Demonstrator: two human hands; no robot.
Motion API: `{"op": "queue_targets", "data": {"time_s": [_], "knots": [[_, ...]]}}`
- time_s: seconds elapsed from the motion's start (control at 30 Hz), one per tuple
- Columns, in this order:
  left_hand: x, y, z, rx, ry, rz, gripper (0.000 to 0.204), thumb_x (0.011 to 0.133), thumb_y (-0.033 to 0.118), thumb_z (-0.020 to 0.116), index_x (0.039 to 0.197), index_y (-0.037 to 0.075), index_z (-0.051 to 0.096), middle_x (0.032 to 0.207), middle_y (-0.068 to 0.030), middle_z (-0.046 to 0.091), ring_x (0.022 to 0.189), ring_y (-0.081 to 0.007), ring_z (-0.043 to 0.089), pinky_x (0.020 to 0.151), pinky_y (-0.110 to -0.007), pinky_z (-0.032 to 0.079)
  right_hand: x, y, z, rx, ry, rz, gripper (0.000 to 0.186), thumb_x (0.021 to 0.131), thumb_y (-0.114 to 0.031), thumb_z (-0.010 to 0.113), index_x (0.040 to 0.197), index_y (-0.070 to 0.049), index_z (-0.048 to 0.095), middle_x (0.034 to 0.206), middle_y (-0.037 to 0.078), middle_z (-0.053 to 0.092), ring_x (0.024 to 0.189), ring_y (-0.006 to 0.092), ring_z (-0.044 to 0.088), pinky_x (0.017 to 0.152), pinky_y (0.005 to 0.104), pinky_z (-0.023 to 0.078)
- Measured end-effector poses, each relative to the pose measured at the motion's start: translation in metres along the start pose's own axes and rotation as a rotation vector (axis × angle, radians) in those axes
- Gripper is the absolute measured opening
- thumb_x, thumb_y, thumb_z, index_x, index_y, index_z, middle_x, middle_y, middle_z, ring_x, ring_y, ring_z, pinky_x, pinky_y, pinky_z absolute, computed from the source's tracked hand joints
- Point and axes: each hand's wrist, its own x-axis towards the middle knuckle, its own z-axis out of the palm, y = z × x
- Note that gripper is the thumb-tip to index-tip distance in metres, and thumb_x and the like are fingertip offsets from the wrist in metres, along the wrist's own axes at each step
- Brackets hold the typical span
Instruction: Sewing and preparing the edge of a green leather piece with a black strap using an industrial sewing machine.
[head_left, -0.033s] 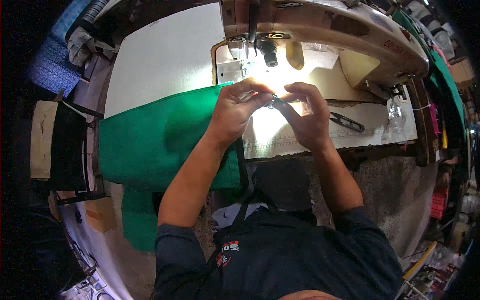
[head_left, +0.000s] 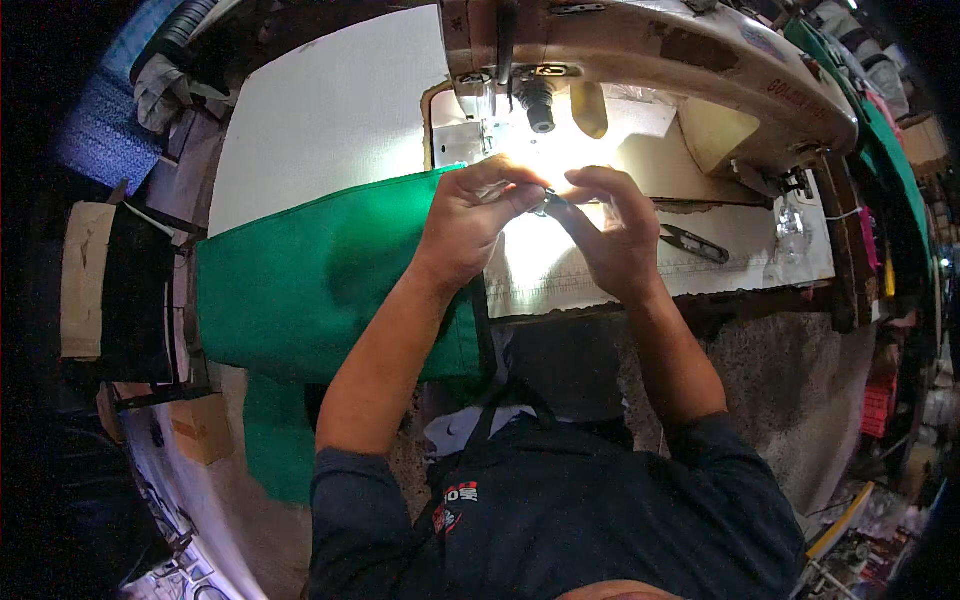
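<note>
Between my hands, in front of the sewing machine (head_left: 650,55), is a small shiny metal piece that looks like a bobbin case (head_left: 546,203); my fingers and the glare hide most of it. My left hand (head_left: 473,220) pinches it between thumb and forefinger. My right hand (head_left: 618,230) has its thumb against the piece, with the forefinger curved above and apart from the thumb. Green cloth (head_left: 330,275) with a dark edge spreads under my left wrist, across the table and over its front edge. Black thread snips (head_left: 695,244) lie to the right of my right hand.
The machine's lamp throws a bright glare over the white table (head_left: 330,110). A clear plastic bag (head_left: 792,235) lies at the table's right end. At the left stands a black-and-tan padded stand (head_left: 120,285), with a cardboard box (head_left: 202,428) below it. Red crates (head_left: 879,405) are at far right.
</note>
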Motion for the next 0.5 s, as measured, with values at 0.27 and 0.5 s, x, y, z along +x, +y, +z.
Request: {"op": "queue_targets", "data": {"time_s": [0.27,0.5], "knots": [[0.002,0.001,-0.003,0.139,-0.016,0.076,0.011,0.079,-0.003,0.065,0.088,0.002,0.069,0.083,-0.0042,0.064,0.078,-0.0115,0.060,0.071,-0.024,0.049,0.005,-0.005,-0.005,-0.114,-0.077,-0.069,0.020,0.072,0.003,0.070,0.088,-0.009,0.065,0.079,0.004,0.067,0.071,0.0150,0.059,0.062,0.0284,0.046],[0.005,0.013,-0.005,0.231,-0.095,0.066,0.011,0.078,-0.003,0.067,0.088,-0.001,0.068,0.081,-0.0060,0.065,0.077,-0.0121,0.062,0.072,-0.025,0.051,0.006,-0.003,-0.011,-0.129,-0.182,-0.142,0.017,0.075,0.003,0.068,0.087,-0.008,0.065,0.076,0.005,0.066,0.068,0.0151,0.057,0.060,0.0273,0.044]]}}
